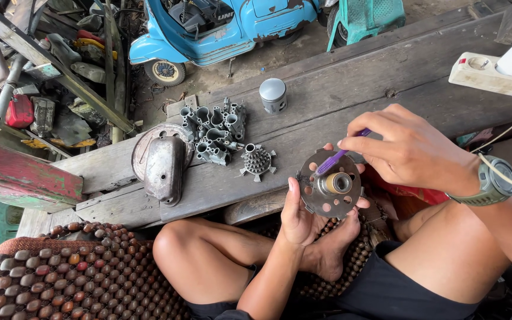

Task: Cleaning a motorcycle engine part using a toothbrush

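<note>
Weathered plank bench (351, 89), dirt floor (280, 56), blue scooter (220, 26), daylight.

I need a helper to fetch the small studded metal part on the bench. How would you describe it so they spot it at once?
On the long grey wooden plank bench, look just right of the grey cluster of short metal tubes. There lies the small round grey metal piece covered in studs. Unlike the smooth silver cylindrical piston behind it, it has short tabs sticking out round its rim.

One round perforated metal disc with brass hub (330, 191), one purple toothbrush (334, 159), one grey metal piston (273, 95), one spiked metal gear (258, 161), one blue scooter (220, 26)
</note>
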